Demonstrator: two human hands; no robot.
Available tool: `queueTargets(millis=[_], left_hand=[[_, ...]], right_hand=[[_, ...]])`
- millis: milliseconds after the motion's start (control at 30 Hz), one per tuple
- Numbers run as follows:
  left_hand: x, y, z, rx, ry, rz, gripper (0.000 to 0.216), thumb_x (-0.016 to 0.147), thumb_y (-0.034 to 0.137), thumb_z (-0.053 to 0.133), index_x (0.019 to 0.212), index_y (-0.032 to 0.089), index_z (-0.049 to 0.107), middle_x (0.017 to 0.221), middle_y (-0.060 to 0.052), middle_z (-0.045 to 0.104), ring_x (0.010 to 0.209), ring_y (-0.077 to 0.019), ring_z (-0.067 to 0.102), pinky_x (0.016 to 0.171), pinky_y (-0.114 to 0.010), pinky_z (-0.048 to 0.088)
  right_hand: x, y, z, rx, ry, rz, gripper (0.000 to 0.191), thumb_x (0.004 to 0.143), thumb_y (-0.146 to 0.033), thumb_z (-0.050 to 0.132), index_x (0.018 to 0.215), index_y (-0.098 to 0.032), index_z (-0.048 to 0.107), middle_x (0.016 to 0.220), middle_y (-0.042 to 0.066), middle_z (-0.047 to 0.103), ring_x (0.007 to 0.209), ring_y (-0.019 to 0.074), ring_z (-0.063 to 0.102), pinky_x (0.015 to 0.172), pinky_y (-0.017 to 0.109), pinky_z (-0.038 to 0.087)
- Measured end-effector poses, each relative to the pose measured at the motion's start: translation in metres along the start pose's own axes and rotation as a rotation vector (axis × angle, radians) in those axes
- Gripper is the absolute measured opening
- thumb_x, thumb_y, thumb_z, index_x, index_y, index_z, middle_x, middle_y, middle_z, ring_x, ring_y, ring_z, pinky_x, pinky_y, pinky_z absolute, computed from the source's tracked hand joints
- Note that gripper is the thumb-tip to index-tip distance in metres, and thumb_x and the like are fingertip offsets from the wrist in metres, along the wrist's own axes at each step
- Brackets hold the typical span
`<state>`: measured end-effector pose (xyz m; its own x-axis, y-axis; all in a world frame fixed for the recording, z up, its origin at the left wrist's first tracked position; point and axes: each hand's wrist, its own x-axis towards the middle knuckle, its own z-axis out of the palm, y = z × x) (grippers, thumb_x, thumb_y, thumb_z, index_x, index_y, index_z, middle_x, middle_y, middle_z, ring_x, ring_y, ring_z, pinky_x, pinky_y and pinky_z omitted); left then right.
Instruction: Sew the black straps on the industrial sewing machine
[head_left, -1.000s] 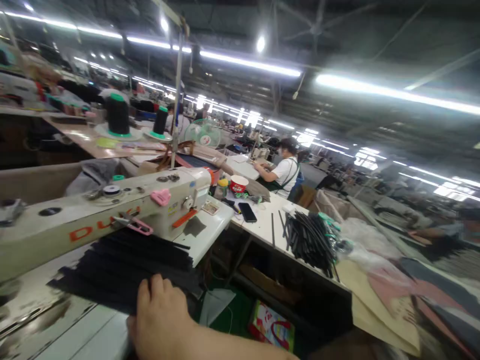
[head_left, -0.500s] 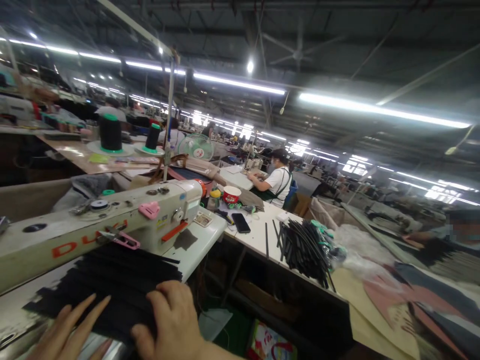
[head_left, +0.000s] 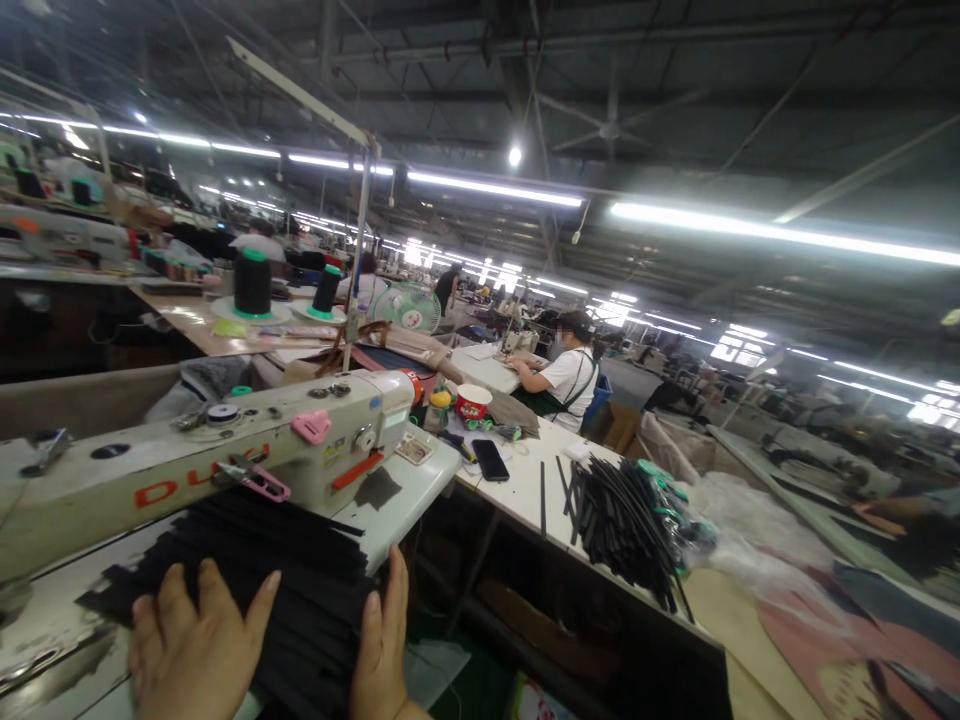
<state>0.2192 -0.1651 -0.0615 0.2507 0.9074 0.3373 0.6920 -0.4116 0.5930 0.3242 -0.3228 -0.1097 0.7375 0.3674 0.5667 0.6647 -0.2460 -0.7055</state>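
Fingers (head_left: 225, 600) of our L hand (head_left: 191, 650) spread flat atop the black strip stack (head_left: 300, 590), nothing gripped; R hand (head_left: 382, 650) edge-on vs the stack's right side, fingers straight. Stack's on the table (head_left: 409, 490), in front of the sewing machine (head_left: 202, 460). Black rods (head_left: 622, 510) well apart, further right.

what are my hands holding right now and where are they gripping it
Both hands are on the stack of black strips: the left hand lies flat on its near top, and the right hand presses against its right edge. Neither closes into a grip.
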Motion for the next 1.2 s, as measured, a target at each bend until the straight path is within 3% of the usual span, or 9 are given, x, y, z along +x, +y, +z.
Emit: queueTargets(millis=[100, 167, 467, 633, 733, 833, 967, 1067, 1200], left_hand=[[0.006, 0.015, -0.008, -0.021, 0.007, -0.005, 0.106, 0.105, 0.073, 0.016, 0.176, -0.004, 0.034, 0.186, -0.035, 0.023, 0.173, -0.0626, 0.020, 0.138, -0.075, 0.027], [0.013, 0.019, -0.010, 0.035, -0.046, -0.051, 0.106, 0.104, 0.071, 0.016, 0.169, -0.008, 0.045, 0.181, -0.038, 0.032, 0.168, -0.0651, 0.027, 0.135, -0.077, 0.029], [0.052, 0.019, -0.007, 0.191, -0.133, -0.007, 0.098, 0.107, 0.062, 0.016, 0.161, -0.009, 0.055, 0.177, -0.037, 0.038, 0.160, -0.0674, 0.038, 0.129, -0.077, 0.035], [0.061, 0.017, -0.005, 0.175, -0.129, -0.037, 0.098, 0.107, 0.062, 0.017, 0.161, -0.010, 0.055, 0.181, -0.033, 0.036, 0.164, -0.0651, 0.034, 0.134, -0.074, 0.031], [0.065, 0.015, -0.004, 0.060, -0.158, -0.117, 0.102, 0.106, 0.067, 0.013, 0.163, -0.005, 0.056, 0.183, -0.031, 0.036, 0.165, -0.0637, 0.034, 0.135, -0.074, 0.030], [0.071, 0.013, -0.002, -0.011, -0.164, -0.142, 0.107, 0.105, 0.071, 0.009, 0.165, -0.005, 0.055, 0.185, -0.031, 0.032, 0.168, -0.0616, 0.031, 0.137, -0.075, 0.028], [0.081, 0.021, -0.002, -0.012, -0.213, -0.133, 0.102, 0.107, 0.067, 0.016, 0.165, -0.008, 0.053, 0.186, -0.031, 0.030, 0.172, -0.0597, 0.023, 0.138, -0.076, 0.024], [0.090, 0.035, -0.009, -0.012, -0.268, -0.145, 0.090, 0.110, 0.058, 0.027, 0.167, -0.008, 0.051, 0.186, -0.031, 0.031, 0.173, -0.0568, 0.021, 0.139, -0.076, 0.023], [0.102, 0.039, -0.013, -0.097, -0.310, -0.146, 0.080, 0.112, 0.056, 0.041, 0.171, 0.001, 0.050, 0.187, -0.027, 0.030, 0.177, -0.0496, 0.020, 0.142, -0.067, 0.024]], right_hand=[[0.002, -0.009, 0.020, 0.000, 0.005, -0.013, 0.062, 0.125, -0.043, 0.031, 0.184, -0.026, 0.026, 0.186, 0.017, 0.045, 0.168, 0.0324, 0.049, 0.129, 0.055, 0.057], [0.003, -0.013, 0.032, 0.006, 0.016, -0.026, 0.063, 0.124, -0.040, 0.031, 0.186, -0.028, 0.019, 0.188, 0.017, 0.041, 0.169, 0.0336, 0.046, 0.129, 0.058, 0.057], [0.004, -0.022, 0.089, -0.145, 0.035, -0.054, 0.075, 0.122, -0.034, 0.042, 0.187, -0.033, 0.006, 0.186, 0.018, 0.043, 0.167, 0.0443, 0.046, 0.119, 0.075, 0.062], [-0.004, -0.034, 0.072, -0.111, 0.054, -0.089, 0.073, 0.121, -0.039, 0.038, 0.187, -0.036, 0.006, 0.181, 0.017, 0.052, 0.164, 0.0445, 0.054, 0.114, 0.074, 0.067], [-0.019, -0.048, 0.051, -0.096, 0.022, -0.169, 0.072, 0.119, -0.049, 0.031, 0.187, -0.030, 0.018, 0.181, 0.019, 0.051, 0.169, 0.0482, 0.044, 0.117, 0.079, 0.063], [-0.023, -0.061, 0.044, -0.161, -0.090, -0.312, 0.085, 0.113, -0.058, 0.045, 0.186, -0.021, 0.020, 0.183, 0.022, 0.047, 0.171, 0.0519, 0.038, 0.121, 0.080, 0.058], [0.000, -0.075, 0.053, -0.255, -0.200, -0.378, 0.089, 0.107, -0.038, 0.062, 0.184, -0.015, 0.025, 0.182, 0.026, 0.047, 0.170, 0.0481, 0.044, 0.126, 0.074, 0.055], [0.021, -0.084, 0.056, -0.264, -0.264, -0.373, 0.074, 0.103, -0.021, 0.059, 0.174, -0.006, 0.043, 0.175, 0.030, 0.055, 0.168, 0.0466, 0.047, 0.131, 0.076, 0.049], [0.037, -0.083, 0.046, -0.217, -0.321, -0.395, 0.059, 0.111, -0.023, 0.050, 0.167, -0.006, 0.050, 0.169, 0.031, 0.061, 0.167, 0.0416, 0.050, 0.132, 0.072, 0.046]])
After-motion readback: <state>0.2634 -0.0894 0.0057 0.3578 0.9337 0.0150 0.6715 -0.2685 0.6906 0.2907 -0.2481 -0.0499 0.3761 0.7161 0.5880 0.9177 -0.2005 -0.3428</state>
